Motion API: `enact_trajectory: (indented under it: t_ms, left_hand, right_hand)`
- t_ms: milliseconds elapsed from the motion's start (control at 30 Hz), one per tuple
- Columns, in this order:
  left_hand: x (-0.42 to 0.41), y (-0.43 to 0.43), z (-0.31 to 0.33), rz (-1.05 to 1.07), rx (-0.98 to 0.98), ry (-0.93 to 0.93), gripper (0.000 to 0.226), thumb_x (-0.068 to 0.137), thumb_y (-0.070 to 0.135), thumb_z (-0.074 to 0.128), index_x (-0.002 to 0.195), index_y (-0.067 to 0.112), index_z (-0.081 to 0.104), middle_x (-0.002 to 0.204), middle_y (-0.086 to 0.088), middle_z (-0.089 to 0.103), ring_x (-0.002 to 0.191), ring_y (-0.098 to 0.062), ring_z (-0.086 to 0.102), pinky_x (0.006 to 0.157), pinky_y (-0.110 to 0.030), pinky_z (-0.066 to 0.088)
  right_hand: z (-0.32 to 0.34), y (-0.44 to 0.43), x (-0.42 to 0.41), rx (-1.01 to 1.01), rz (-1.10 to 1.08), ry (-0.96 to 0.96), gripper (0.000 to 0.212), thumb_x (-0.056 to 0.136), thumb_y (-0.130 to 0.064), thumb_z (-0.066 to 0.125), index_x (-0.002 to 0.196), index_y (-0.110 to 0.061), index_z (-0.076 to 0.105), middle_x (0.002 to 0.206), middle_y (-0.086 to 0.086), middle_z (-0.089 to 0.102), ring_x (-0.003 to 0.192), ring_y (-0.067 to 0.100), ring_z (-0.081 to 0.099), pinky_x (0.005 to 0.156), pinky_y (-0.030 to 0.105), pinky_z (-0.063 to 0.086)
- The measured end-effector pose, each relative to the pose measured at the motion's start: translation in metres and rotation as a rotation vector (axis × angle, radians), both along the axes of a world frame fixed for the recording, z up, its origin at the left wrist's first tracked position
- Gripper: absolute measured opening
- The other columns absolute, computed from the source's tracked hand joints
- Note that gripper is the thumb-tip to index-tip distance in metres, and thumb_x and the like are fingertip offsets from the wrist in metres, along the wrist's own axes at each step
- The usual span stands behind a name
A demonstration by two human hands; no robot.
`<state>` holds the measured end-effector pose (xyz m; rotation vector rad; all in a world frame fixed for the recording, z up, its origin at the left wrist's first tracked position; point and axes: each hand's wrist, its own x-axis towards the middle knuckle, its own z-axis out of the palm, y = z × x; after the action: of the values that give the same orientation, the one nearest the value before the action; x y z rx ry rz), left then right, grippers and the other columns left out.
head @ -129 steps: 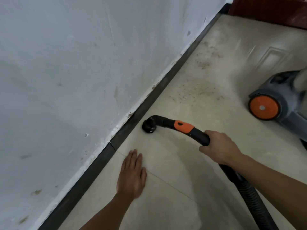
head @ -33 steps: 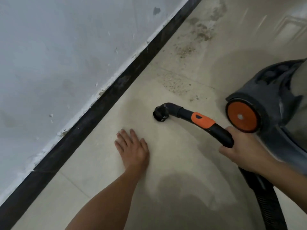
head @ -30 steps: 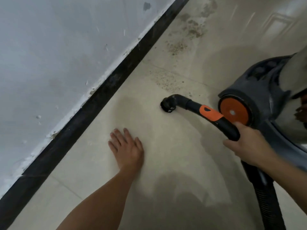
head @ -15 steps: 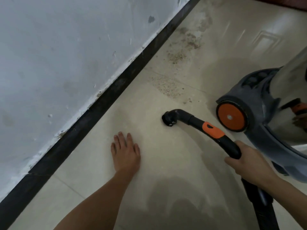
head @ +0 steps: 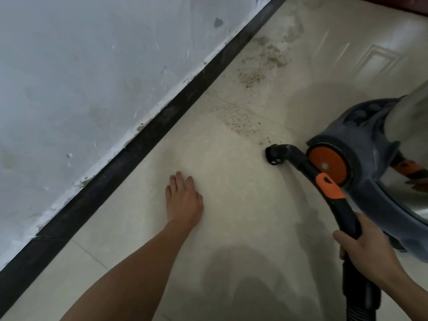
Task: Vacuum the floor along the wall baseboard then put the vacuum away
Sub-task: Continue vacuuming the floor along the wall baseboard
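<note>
Now right hand [head: 368, 253] gripping hose handle [head: 333, 200], left hand [head: 184, 200] flat on floor [head: 243, 205]

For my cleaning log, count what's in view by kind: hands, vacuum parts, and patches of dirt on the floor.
Hands: 2, left hand flat on the floor, right hand gripping the hose handle
Vacuum parts: 2, hose handle and canister body
Dirt patches: 3, near, middle, far
Total: 7
</note>
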<state>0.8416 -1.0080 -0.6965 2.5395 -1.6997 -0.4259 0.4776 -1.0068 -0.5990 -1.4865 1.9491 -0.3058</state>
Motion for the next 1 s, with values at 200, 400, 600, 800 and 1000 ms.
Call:
enact_trajectory:
  t_ms: [200, 400, 600, 800, 1000]
  left_hand:
    - [-0.013, -0.022, -0.014, 0.106, -0.055, 0.022, 0.06, 0.101, 0.037, 0.022, 0.153, 0.008, 0.012, 0.16, -0.021, 0.003, 0.148, -0.034, 0.0, 0.121, -0.044, 0.001]
    - [-0.012, -0.019, -0.027, 0.11, -0.101, -0.008, 0.066, 0.097, 0.043, 0.013, 0.153, 0.009, 0.014, 0.16, -0.019, 0.004, 0.148, -0.031, -0.002, 0.12, -0.041, -0.004]
    - [-0.014, -0.02, -0.027, 0.11, -0.092, -0.039, 0.065, 0.098, 0.042, 0.019, 0.153, 0.008, 0.017, 0.16, -0.02, 0.008, 0.148, -0.032, 0.001, 0.121, -0.043, 0.0]
    - [-0.014, -0.021, -0.025, 0.105, -0.072, -0.045, 0.067, 0.097, 0.045, 0.013, 0.153, 0.01, 0.015, 0.16, -0.02, 0.006, 0.149, -0.032, -0.001, 0.121, -0.044, 0.0]
    - [-0.014, -0.021, -0.025, 0.113, -0.074, -0.037, 0.067, 0.096, 0.045, 0.014, 0.153, 0.01, 0.017, 0.16, -0.019, 0.007, 0.149, -0.031, 0.0, 0.121, -0.043, -0.001]
  right_hand:
    - [-0.012, -0.047, 0.025, -0.116, -0.011, 0.039, 0.029, 0.082, -0.014, 0.069, 0.102, -0.019, 0.049, 0.061, 0.004, 0.063, 0.051, 0.017, 0.062, 0.046, 0.028, 0.043]
    - [-0.024, -0.158, 0.087, -0.18, 0.13, -0.04, 0.058, 0.084, -0.019, 0.065, 0.137, -0.024, 0.041, 0.083, 0.003, 0.061, 0.063, 0.024, 0.065, 0.059, 0.032, 0.049]
    - [-0.028, -0.236, 0.144, -0.208, 0.204, -0.077, 0.07, 0.086, -0.019, 0.062, 0.148, -0.024, 0.03, 0.108, 0.013, 0.059, 0.076, 0.037, 0.067, 0.075, 0.05, 0.057]
    - [-0.019, -0.262, 0.164, -0.176, 0.354, -0.104, 0.067, 0.085, -0.016, 0.065, 0.144, -0.033, 0.037, 0.101, 0.007, 0.061, 0.049, 0.02, 0.064, 0.042, 0.026, 0.048]
    - [-0.016, -0.257, 0.188, -0.143, 0.491, -0.144, 0.07, 0.084, -0.012, 0.065, 0.145, -0.033, 0.038, 0.103, 0.009, 0.06, 0.057, 0.026, 0.065, 0.049, 0.031, 0.051]
